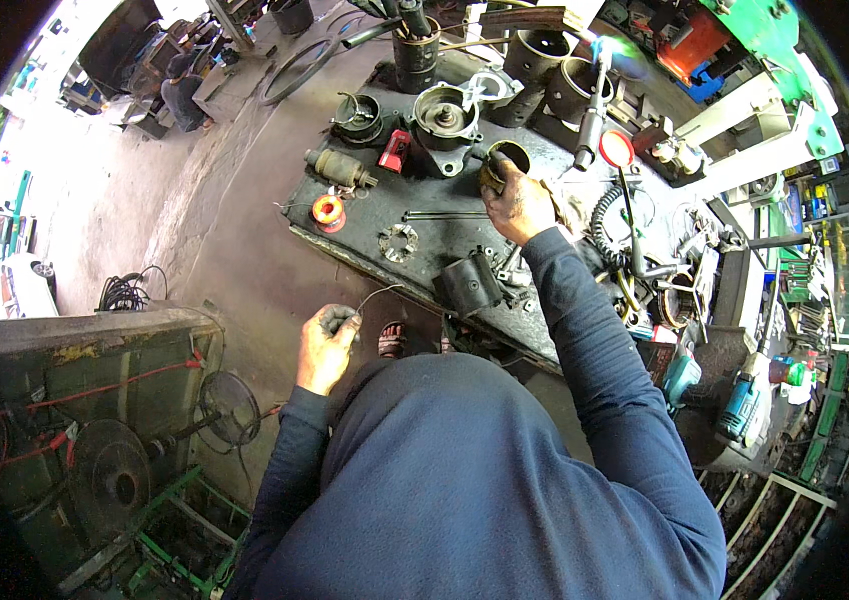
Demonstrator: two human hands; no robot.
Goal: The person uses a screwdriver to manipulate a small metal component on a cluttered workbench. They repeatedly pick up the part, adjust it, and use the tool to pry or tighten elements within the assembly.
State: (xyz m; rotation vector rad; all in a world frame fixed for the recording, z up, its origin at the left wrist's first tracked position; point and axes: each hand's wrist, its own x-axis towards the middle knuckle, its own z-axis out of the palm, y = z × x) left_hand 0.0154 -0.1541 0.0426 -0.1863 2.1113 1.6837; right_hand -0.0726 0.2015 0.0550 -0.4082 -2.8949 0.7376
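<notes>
Where the head view looks down over the dark blue sleeves:

Right hand (517, 205): reached far forward over the table (445, 235), fingers curled and closed around a small dark round part (498, 165), gripped from the near side; grimy with oil.

Small dark round part: at the middle of the table, just in front of the grey housing (445, 120); looks like a short metal ring or sleeve, so probably stiff, rather heavy for its size, and greasy, therefore slippery. Best held around the outer wall with whole fingers, not by the thin rim.

Left hand (328, 345): held low, off the near edge of the table and above the floor, closed into a loose fist, pinching a thin wire (377, 293) between thumb and fingers.

Thin wire: rising from the fist in a bent curve toward the table edge; light, springy, easy to kink. Better pinched near the end, as now; cannot tell where the far end goes.

Red wire spool (328, 212): lying flat on the left part of the table, well apart from both hands; light, likely to roll if set on edge.

Flat toothed ring (398, 242): lying between the spool and the dark block (472, 283) at the near edge; thin metal, hard to lift from a flat surface, easier taken by a tooth.

Dark block: near the right forearm, not touched; seems heavy and oily.

Long thin rod (445, 214): lying across the table just left of the right hand, untouched.
</notes>
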